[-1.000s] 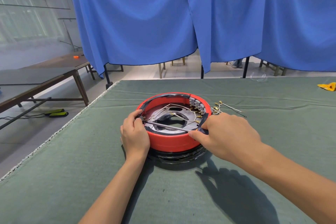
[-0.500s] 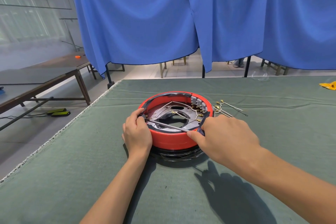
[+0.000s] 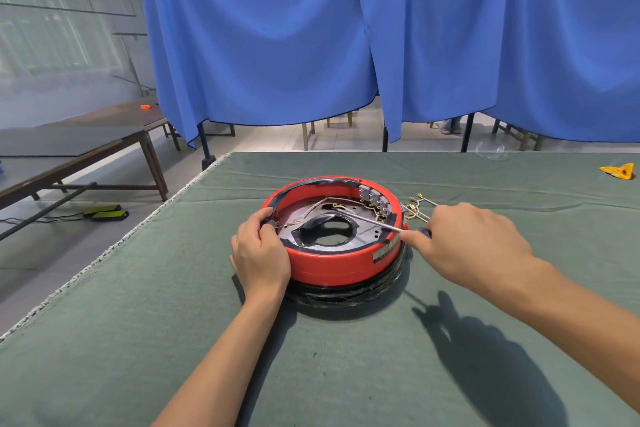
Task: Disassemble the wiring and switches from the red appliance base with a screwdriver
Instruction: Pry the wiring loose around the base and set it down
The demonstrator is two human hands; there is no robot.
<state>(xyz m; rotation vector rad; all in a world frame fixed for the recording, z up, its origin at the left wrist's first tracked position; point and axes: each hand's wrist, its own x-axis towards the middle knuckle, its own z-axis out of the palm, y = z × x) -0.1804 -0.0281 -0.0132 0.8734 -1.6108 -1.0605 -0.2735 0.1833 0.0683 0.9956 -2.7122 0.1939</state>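
Head: unreadable label [image 3: 385, 252] on red base [image 3: 332, 265]

Screwdriver [image 3: 377, 222] tip now back from left rim, mid-base.

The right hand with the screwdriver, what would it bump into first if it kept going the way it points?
Probably the red base's near rim: the right hand points the screwdriver leftward over it. Depth is unclear.

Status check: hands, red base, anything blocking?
Left hand grips red base rim. Right hand holds screwdriver, shaft laid across the base interior. Loose wires beside base; nothing blocking.
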